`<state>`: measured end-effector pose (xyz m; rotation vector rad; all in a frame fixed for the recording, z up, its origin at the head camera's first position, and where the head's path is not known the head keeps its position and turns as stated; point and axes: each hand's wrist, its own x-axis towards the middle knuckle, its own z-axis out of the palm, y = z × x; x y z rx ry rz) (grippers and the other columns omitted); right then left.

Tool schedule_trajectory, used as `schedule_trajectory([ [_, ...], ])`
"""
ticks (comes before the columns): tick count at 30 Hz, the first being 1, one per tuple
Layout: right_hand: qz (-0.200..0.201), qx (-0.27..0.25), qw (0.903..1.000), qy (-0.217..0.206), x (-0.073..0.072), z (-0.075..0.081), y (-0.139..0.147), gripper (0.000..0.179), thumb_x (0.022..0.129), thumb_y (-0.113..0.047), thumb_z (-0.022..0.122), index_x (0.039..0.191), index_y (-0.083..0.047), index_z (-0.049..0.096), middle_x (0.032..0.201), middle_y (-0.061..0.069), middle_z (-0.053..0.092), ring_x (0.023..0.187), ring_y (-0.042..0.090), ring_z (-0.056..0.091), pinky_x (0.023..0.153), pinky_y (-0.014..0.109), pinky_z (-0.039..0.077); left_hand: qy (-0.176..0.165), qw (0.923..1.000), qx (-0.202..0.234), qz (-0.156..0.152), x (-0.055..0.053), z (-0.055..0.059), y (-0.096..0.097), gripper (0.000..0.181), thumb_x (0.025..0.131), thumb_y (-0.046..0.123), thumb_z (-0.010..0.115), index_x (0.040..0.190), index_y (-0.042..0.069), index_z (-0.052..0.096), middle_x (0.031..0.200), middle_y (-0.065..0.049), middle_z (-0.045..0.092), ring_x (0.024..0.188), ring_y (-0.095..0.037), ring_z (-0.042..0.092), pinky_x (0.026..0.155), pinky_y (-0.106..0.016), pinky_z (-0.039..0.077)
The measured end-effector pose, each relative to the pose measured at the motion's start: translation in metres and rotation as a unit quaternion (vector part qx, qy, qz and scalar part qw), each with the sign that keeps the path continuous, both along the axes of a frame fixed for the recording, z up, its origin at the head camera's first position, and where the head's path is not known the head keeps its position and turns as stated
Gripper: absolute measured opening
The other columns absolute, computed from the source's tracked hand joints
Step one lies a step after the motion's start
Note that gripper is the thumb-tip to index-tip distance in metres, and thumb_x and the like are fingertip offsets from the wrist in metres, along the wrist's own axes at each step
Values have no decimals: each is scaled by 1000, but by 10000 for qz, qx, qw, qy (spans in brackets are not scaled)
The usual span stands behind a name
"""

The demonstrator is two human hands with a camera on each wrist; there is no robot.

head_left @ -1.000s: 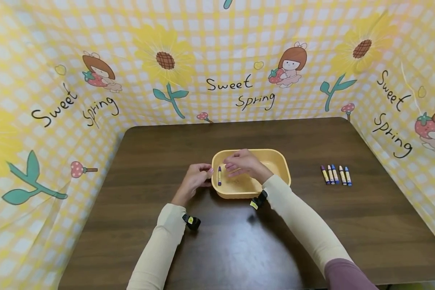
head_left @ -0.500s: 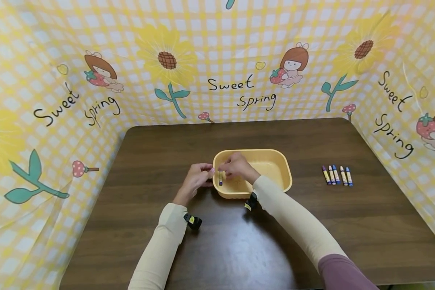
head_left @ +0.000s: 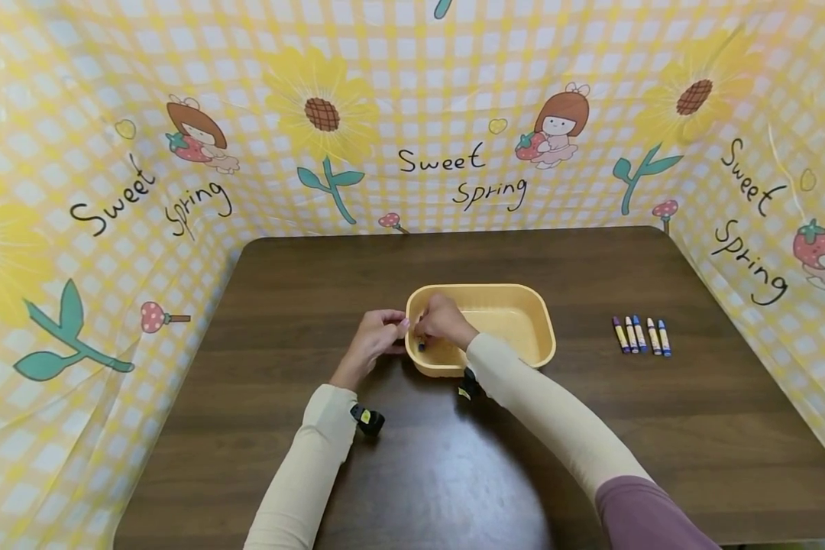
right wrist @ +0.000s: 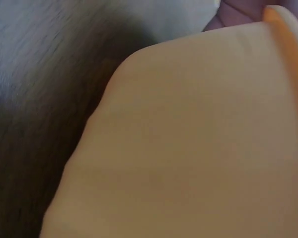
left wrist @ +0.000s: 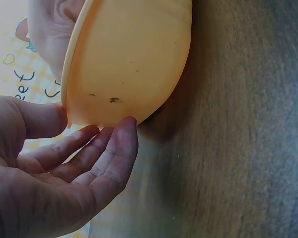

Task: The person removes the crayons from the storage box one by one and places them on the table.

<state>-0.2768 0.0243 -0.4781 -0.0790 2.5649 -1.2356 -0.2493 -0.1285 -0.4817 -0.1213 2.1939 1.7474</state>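
Note:
My right hand (head_left: 441,319) reaches down into the yellow plastic basin (head_left: 516,288) in the head view. Its curled fingers pinch a crayon at the left end, hiding most of it; only the dark end of the crayon (head_left: 422,347) shows. In the right wrist view the basin wall (right wrist: 188,129) blocks the fingers. My left hand (head_left: 378,333) is at the basin's left end. The left wrist view shows its thumb touching the rim and its fairly straight fingertips (left wrist: 125,130) resting against the outer wall (left wrist: 134,54).
Several crayons (head_left: 637,336) lie side by side on the brown wooden table (head_left: 302,283), right of the basin. A yellow checked cloth (head_left: 357,76) with printed flowers rises behind the table and along both sides.
My right hand has moved left and down onto the crayon in the basin, its fingers curling in and covering most of it. The left hand keeps its place.

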Motion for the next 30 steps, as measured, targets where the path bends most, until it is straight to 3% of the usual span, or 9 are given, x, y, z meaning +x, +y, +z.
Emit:
schedule_trajectory([
  [8,223,452,9976,475,0,-2,-1,28,74,7,71,53,-6,59,50,12,63,48,23,65,39,17,39,43,10000,64,27,1,0,1,34,101,10,59,130,-8,61,118,-20,64,94,-21,65,82,-38,64],
  [12,153,409,9982,400,-1,-1,-2,30,74,8,69,54,-9,55,44,2,53,43,19,56,38,19,38,26,10000,43,25,0,-1,2,34,101,10,60,130,-8,61,119,-20,64,94,-21,65,80,-37,64],
  [15,90,320,9990,294,-2,-1,-3,29,74,7,69,54,-9,55,46,2,53,43,17,54,38,21,42,7,10000,-6,26,0,1,2,35,101,11,60,131,-7,61,121,-21,64,95,-22,65,82,-38,64],
  [20,-68,-692,9968,-396,3,5,3,24,75,11,65,58,-5,58,57,7,60,51,22,61,54,35,61,-10,10000,-46,4,1,0,2,35,101,11,59,131,-8,61,123,-22,64,95,-22,66,84,-40,63],
  [24,-346,-1256,9866,-984,2,11,9,15,79,11,66,69,0,62,62,7,62,57,22,64,64,41,64,-88,9999,-101,45,0,0,2,35,102,12,60,131,-6,61,123,-21,64,95,-22,66,85,-40,63],
  [27,-449,-1462,9801,-1267,-2,17,15,6,82,11,67,87,9,68,70,7,63,63,19,63,66,37,64,-144,9998,-128,85,-1,2,1,35,102,13,60,132,-4,61,123,-20,63,95,-22,65,85,-39,63],
  [30,-535,-1835,9681,-1623,-4,25,25,27,86,10,66,113,14,66,82,9,64,74,19,63,71,35,64,-144,9998,-89,84,-1,3,1,36,102,13,59,133,-6,60,124,-21,63,97,-23,66,84,-38,63],
])
